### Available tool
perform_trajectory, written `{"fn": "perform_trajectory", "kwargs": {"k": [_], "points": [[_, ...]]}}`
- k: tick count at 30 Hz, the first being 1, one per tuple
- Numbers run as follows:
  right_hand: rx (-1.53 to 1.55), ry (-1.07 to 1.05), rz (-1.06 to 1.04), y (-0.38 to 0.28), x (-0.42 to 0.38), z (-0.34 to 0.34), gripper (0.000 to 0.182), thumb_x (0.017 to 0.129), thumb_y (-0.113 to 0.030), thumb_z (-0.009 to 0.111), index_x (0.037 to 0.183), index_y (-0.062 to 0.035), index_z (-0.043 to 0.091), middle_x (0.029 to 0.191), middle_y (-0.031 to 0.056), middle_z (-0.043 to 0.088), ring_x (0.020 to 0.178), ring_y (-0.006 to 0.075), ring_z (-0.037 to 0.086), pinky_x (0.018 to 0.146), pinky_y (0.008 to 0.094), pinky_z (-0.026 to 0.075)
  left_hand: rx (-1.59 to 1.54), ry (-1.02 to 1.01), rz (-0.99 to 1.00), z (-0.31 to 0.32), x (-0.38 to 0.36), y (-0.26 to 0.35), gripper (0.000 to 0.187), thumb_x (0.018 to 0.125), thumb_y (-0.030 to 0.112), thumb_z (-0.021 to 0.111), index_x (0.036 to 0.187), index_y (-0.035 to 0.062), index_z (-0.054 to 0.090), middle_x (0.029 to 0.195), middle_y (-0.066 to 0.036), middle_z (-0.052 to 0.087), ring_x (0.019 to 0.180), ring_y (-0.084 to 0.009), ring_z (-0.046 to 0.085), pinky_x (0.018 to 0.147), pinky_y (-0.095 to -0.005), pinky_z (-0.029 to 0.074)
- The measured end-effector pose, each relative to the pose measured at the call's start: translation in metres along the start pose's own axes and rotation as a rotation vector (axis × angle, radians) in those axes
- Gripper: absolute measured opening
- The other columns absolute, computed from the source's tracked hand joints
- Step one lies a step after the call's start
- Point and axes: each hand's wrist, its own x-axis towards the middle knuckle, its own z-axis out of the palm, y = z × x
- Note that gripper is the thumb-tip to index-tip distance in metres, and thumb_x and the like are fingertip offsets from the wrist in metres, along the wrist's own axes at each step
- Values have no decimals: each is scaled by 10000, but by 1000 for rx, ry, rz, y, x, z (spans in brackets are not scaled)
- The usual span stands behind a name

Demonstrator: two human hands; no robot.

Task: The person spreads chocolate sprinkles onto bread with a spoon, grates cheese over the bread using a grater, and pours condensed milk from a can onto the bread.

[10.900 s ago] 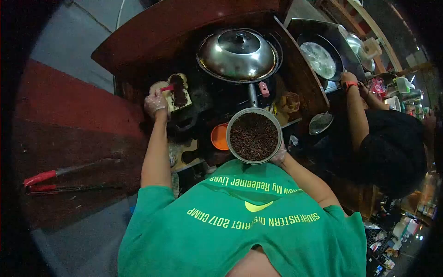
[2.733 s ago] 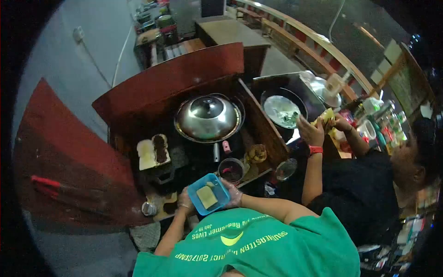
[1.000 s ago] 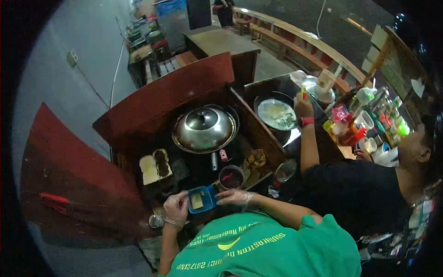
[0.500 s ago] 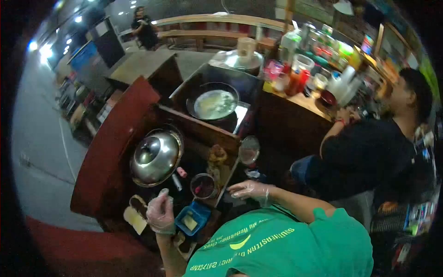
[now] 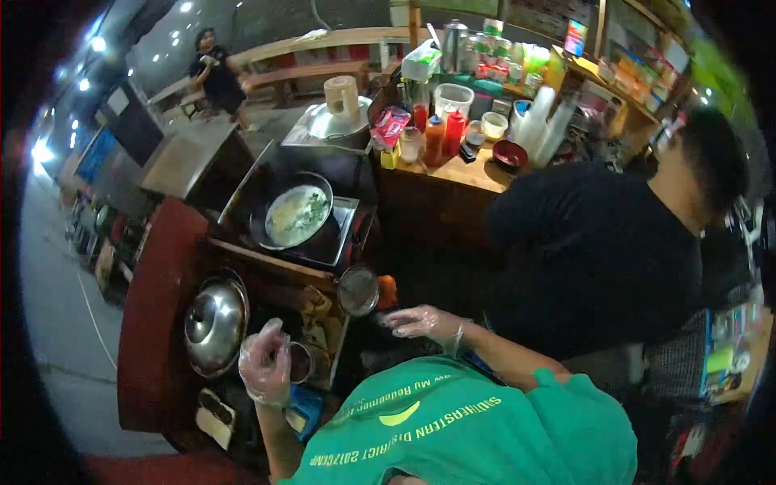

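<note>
My left hand [image 5: 265, 364], in a clear plastic glove, is raised over the work surface with its fingers loosely bent and apart. I see nothing in it. Beside it are a blue container [image 5: 305, 408], a round clear container [image 5: 301, 363] partly hidden by the hand, and bread with a dark spread [image 5: 216, 417]. My right hand [image 5: 420, 322], gloved too, reaches forward with fingers stretched out and holds nothing. Just beyond its fingertips is an orange-red thing [image 5: 389, 292]; a round mesh strainer [image 5: 358, 291] lies close by.
A pan [image 5: 299, 212] with pale liquid and green bits sits on the stove. A domed metal lid [image 5: 215, 327] stands at left. Sauce bottles [image 5: 454, 133] and cups crowd the counter [image 5: 473, 174]. A co-worker in black [image 5: 598, 250] stands close on my right; another person [image 5: 217, 77] is farther back.
My view has swung right, so the stove and counter appear farther left. The co-worker has turned and bent away, hiding their hands. Both my hands stay raised in front of me.
</note>
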Motion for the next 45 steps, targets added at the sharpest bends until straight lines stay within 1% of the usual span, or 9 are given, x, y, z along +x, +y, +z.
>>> {"fn": "perform_trajectory", "kwargs": {"k": [4,5,7,13,16,26,39,41,45], "points": [[-23,91,-118,-19,-18,-35,575,912,-285,672,1396,-32,492,1304,151,591,1185,230,577,1033,374,453,120,-57,134,41,27,33,310,744,50,694,1054,45,708,939,-150,714,810,-287,668,777,-371,522],[-40,28,-96,-23,-20,-40,575,912,-285,672,1396,-32,492,1304,151,591,1185,230,577,1033,374,453,101,-137,44,47,33,51,314,735,44,675,1047,54,709,944,-152,713,831,-306,674,778,-370,531],[30,185,-72,-26,-21,-48,530,935,-248,628,1407,-51,492,1296,130,584,1162,220,570,1025,368,441,41,-194,67,65,31,44,344,703,4,670,1037,69,721,897,-121,711,839,-280,685,785,-357,531],[99,151,-69,-14,-16,-63,508,927,-210,625,1391,-41,505,1288,110,590,1149,191,573,1003,343,452,-117,-278,103,92,25,20,373,728,26,725,1094,89,692,858,-85,691,776,-231,663,697,-350,536],[98,162,-12,-13,-17,-64,495,923,-197,644,1379,-46,522,1286,100,593,1156,171,568,1015,330,444,-104,-310,-7,100,24,18,342,736,26,732,1069,102,700,806,-74,667,753,-232,649,689,-346,530],[-19,194,4,-9,-36,-71,471,932,-162,655,1365,-31,525,1305,131,586,1192,190,556,1016,345,449,-171,-481,39,146,26,18,385,724,-33,624,1079,96,697,833,-101,645,752,-259,627,697,-362,515],[17,410,-78,20,-72,-81,473,914,-210,690,1327,-22,557,1279,140,615,1127,210,613,982,346,479,-225,-627,188,196,29,35,426,695,-27,633,1102,93,678,738,-77,602,706,-250,607,667,-368,506],[-106,342,-51,21,-69,-82,432,943,-179,644,1334,-19,553,1248,133,626,1131,178,594,999,335,464,-205,-671,186,191,30,37,414,716,-26,631,1114,82,668,761,-88,596,711,-255,612,661,-364,508],[-192,411,-50,21,-62,-71,515,910,-328,682,1313,-27,569,1251,187,636,1133,259,627,969,381,494,-158,-690,137,183,20,24,441,691,-31,632,1114,86,670,840,-115,632,771,-285,630,721,-389,517]]}}
